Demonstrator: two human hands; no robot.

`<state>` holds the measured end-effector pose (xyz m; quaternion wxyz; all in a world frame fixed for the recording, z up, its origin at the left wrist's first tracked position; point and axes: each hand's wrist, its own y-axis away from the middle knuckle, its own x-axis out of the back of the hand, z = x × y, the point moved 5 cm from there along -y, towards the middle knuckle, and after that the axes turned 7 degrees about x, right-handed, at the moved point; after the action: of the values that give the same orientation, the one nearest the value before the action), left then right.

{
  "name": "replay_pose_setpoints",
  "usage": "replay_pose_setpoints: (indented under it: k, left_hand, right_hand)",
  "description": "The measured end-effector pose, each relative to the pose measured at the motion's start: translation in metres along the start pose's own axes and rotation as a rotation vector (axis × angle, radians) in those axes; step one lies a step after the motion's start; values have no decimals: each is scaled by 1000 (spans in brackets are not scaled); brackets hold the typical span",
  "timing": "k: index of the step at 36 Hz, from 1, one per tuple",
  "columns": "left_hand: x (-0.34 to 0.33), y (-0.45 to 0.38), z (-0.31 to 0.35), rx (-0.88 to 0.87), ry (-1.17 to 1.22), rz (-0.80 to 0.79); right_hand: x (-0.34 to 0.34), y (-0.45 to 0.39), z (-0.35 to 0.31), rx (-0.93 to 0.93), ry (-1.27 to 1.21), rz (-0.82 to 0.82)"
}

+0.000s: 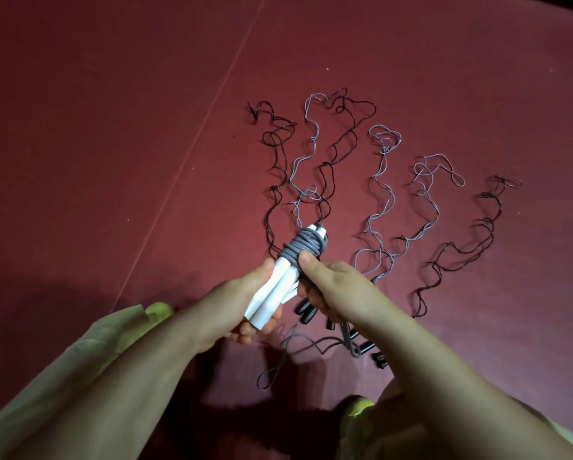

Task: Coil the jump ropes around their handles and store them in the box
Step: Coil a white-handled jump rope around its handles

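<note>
Pale sleeves [89,370] frame the bottom of the view, both forearms reaching out over a dark red floor mat [112,127]. Just past them, the left hand [235,307] wraps its fingers round the lower ends of two white handles [275,290] held side by side, thumb lying along their left edge. The right hand [331,287] presses its thumb against the grey rope coil [303,249] wound round the upper part of the handles, while its curled fingers seem to hold the loose run of grey rope [298,346] that trails down under the wrist and loops on the mat.

Beyond the hands, several more jump ropes [378,180], some dark and some pale grey, lie stretched out in wavy lines side by side. Their black handles [306,310] sit near the right wrist, partly hidden by it. No box shows anywhere in the view.

By my reckoning the coiling of this first rope is well along, with a tail left to wind. The risk lies in that thumb: if it lifts before the end is tucked, the springy turns could slacken and slide off the handle tops. The trailing loop on the mat also lies close to the black handles and could snag one and drag it along. The two white handles could splay apart if the left grip eases.
</note>
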<state>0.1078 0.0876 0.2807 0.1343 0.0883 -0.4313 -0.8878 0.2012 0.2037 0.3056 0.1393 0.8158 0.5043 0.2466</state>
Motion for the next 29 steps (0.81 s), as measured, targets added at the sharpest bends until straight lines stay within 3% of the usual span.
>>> replay_pose_setpoints:
  k: [9, 15, 21, 26, 29]
  left_hand:
    - [3, -3, 5, -76, -97, 138]
    - [24, -1, 10, -172, -362, 471]
    - [20, 9, 17, -217, -499, 605]
    - [18, 7, 15, -228, -495, 530]
    - [12, -1, 9, -216, -406, 278]
  right_hand:
    - [4, -1, 1, -20, 184, 131]
    - [-6, 1, 0, 32, -37, 42]
    - [-8, 3, 1, -52, -171, 44]
    - [-5, 4, 0, -51, -222, 67]
    - [-4, 5, -1, -24, -240, 67]
